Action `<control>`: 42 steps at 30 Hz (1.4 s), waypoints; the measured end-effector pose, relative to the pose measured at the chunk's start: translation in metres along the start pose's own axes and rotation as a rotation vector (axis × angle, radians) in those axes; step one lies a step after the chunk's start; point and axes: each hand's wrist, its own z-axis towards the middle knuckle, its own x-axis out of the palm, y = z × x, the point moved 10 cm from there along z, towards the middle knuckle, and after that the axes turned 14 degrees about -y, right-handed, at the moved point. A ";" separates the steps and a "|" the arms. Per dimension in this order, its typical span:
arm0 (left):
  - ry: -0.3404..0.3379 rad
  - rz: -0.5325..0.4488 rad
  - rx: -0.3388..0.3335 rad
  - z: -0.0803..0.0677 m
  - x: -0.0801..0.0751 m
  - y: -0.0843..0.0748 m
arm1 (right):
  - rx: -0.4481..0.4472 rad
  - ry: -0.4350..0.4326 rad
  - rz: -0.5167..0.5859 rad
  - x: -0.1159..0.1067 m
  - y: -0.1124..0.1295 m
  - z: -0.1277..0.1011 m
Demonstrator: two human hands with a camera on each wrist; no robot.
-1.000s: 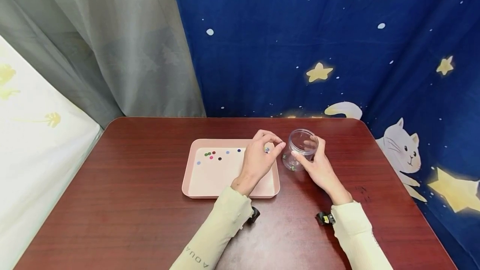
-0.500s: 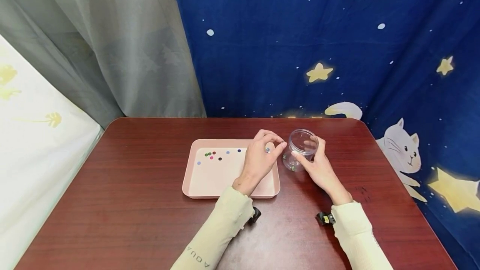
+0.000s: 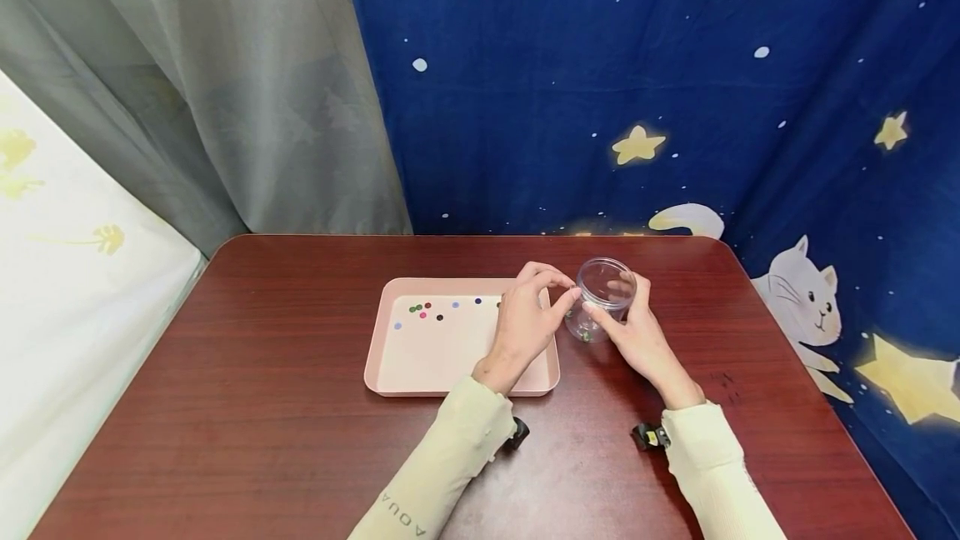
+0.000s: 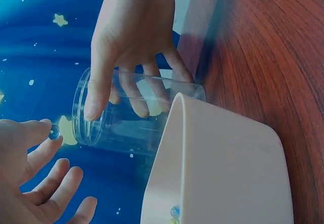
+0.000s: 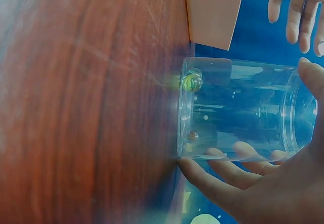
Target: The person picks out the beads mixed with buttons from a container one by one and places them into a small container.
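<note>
Between the thumb and index finger of my left hand (image 3: 520, 322) is a clear glass marble (image 4: 54, 132), just short of the jar's mouth in the left wrist view. My right hand (image 3: 637, 336) grips a clear lidless jar (image 3: 606, 294), which stands upright on the table; fingers curl round its far side and the thumb lies near the rim. Through the jar wall, a green-yellow marble (image 5: 192, 82) and a smaller reddish one (image 5: 192, 135) show at the bottom. A blue marble (image 4: 174, 212) lies inside the pink tray, beyond which my left forearm reaches.
The pink tray (image 3: 397, 386) sits left of the jar, partly under my left hand. Several small round coloured pieces, among them a pink one (image 3: 423, 315), are scattered towards its back left. A brown table (image 3: 262, 407) bears everything, with a blue starry curtain (image 3: 525, 107) behind.
My left hand has shifted right, closer to the jar's rim, uncovering a dark piece in the tray. The right hand and jar have stayed in place.
</note>
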 end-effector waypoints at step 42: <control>0.005 0.026 0.050 -0.003 0.007 -0.005 | 0.011 -0.005 -0.022 0.000 -0.002 0.000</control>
